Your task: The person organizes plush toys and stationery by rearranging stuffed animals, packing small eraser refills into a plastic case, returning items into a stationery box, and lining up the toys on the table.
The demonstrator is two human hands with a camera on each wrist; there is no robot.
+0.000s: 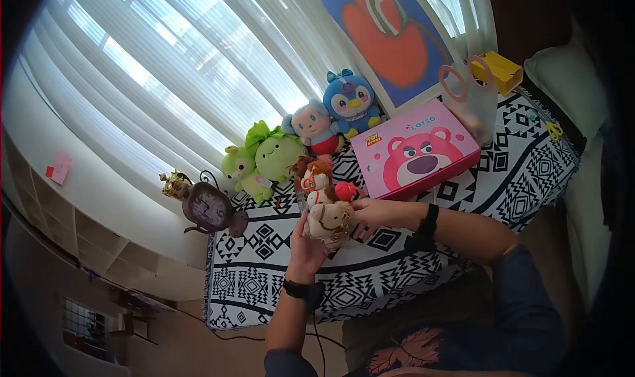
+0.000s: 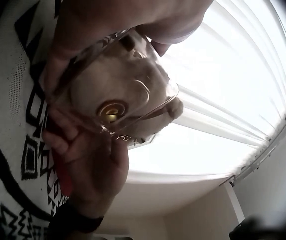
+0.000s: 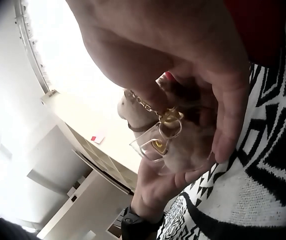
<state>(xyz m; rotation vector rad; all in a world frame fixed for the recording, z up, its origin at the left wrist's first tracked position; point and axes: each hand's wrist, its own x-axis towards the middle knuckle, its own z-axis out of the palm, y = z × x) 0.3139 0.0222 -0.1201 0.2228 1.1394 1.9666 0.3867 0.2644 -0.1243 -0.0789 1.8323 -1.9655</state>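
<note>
A cream plush horse keychain (image 1: 329, 221) with a brown bridle is held between both hands above the patterned cloth, near its front edge. Clear plastic (image 2: 153, 107) wraps round the plush, and a gold ring (image 3: 171, 126) on a gold chain (image 3: 144, 104) hangs at its side. My left hand (image 1: 305, 251) grips it from the near left side. From the right, my right hand (image 1: 376, 214) holds it, the thumb right at the gold ring in the right wrist view. Just beyond stand small brown-and-cream plush toys (image 1: 319, 174) and a red item (image 1: 346, 191).
Several larger plush toys, among them a blue penguin (image 1: 350, 102) and a green round one (image 1: 281, 157), line the curtain side. A pink bear box (image 1: 417, 151) lies to the right, beside a clear bag (image 1: 473, 106) and yellow box (image 1: 499, 71). A dark clock (image 1: 210, 208) stands left.
</note>
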